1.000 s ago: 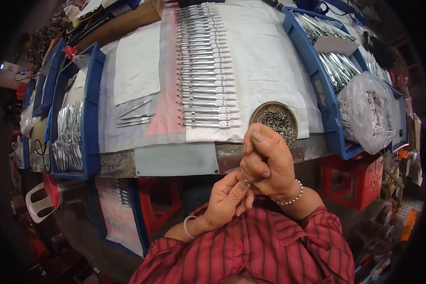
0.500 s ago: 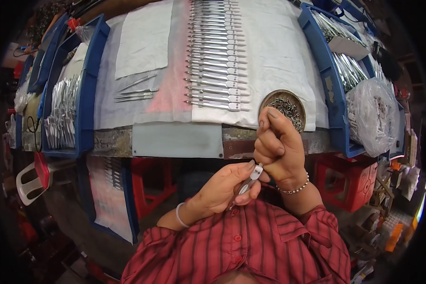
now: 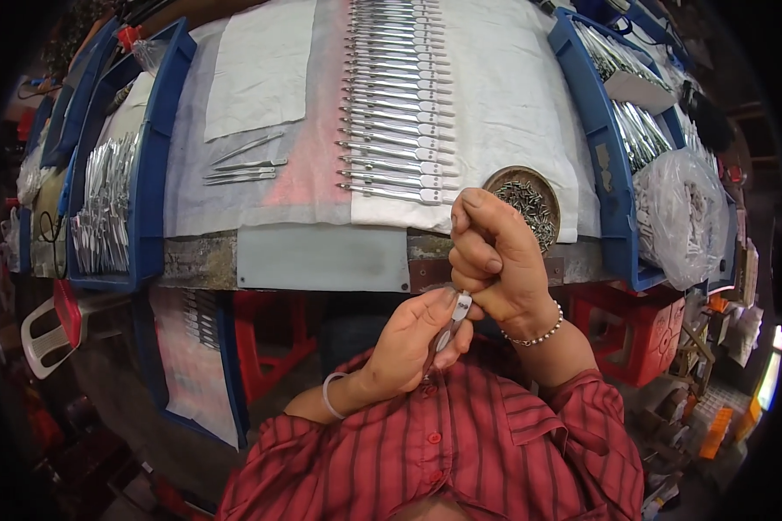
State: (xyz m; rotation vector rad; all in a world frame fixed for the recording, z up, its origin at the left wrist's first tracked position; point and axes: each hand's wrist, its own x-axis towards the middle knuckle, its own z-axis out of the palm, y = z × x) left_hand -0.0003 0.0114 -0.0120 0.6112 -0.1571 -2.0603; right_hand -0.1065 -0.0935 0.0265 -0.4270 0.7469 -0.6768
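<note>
My left hand (image 3: 414, 340) is closed round a slim silver drawing compass (image 3: 462, 306), its pale head with dark holes poking up between thumb and fingers. The compass legs run down into the palm and are partly hidden. My right hand (image 3: 501, 256) is just above, fingers curled and fingertips pressed together; whatever they hold is too small or hidden to make out. Its lower edge is close to the compass head. Behind the right hand, a round brown dish (image 3: 554, 195) holds many small metal screws (image 3: 526, 204). Several similar compasses (image 3: 400, 161) lie in a neat column on the white cloth.
Loose metal legs (image 3: 245, 165) lie on the cloth's left side. Blue bins (image 3: 152, 187) of metal parts stand left; another blue bin (image 3: 617, 174) at right holds parts and a clear bag (image 3: 682, 213). Below the table edge are red stools (image 3: 630, 334) and a lower tray (image 3: 195, 382).
Both hands have shifted slightly left together, within a small shift of the whole view. The right hand is still curled, and the left keeps its hold on the compass.
</note>
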